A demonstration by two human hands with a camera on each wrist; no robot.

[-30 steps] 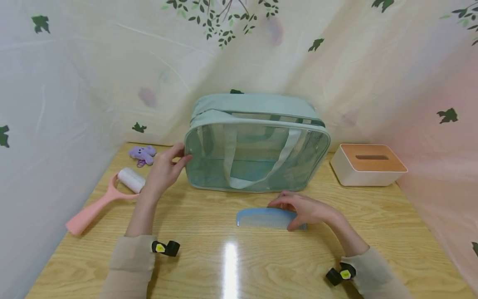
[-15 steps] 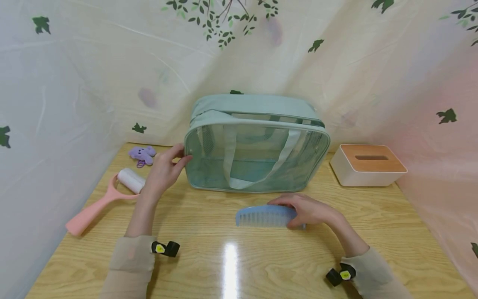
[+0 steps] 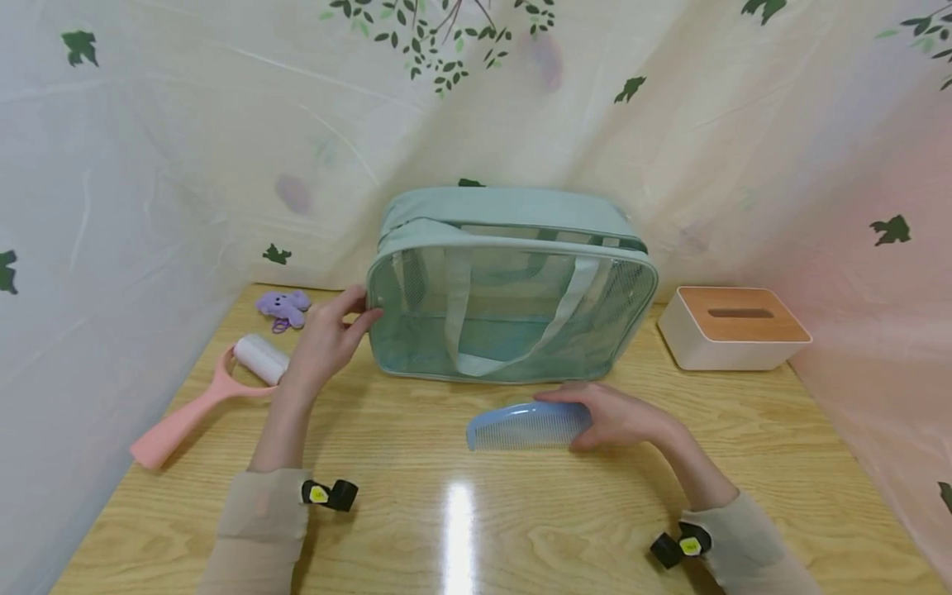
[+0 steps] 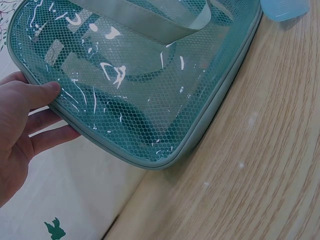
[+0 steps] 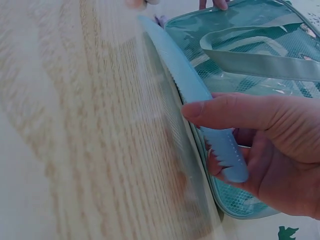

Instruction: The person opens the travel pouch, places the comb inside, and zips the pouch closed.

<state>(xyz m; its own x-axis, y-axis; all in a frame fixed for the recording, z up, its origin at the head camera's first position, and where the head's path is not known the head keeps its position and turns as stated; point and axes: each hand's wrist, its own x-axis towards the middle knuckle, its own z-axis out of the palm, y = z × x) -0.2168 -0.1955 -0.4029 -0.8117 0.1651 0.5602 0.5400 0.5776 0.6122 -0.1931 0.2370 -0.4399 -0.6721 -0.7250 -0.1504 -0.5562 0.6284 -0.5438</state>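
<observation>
A pale green bag (image 3: pixel 513 306) with clear mesh-patterned sides and a strap handle stands upright against the back curtain. My left hand (image 3: pixel 327 339) pinches its left edge, thumb on the clear front and fingers behind, as the left wrist view shows. In front of the bag, my right hand (image 3: pixel 613 417) grips a blue comb (image 3: pixel 521 428) near its right end, teeth pointing down. The right wrist view shows the thumb (image 5: pixel 200 110) across the comb's near face and the fingers curled behind it.
At left lies a pink lint roller (image 3: pixel 201 405) with a white roll, partly behind the left forearm. A purple plush toy (image 3: pixel 284 306) sits beyond it. A white tissue box (image 3: pixel 732 330) with a wooden lid stands right of the bag.
The comb has been tilted up from the table in my right hand, its spine rising and its teeth now showing more. My left hand and the bag have stayed in place.
</observation>
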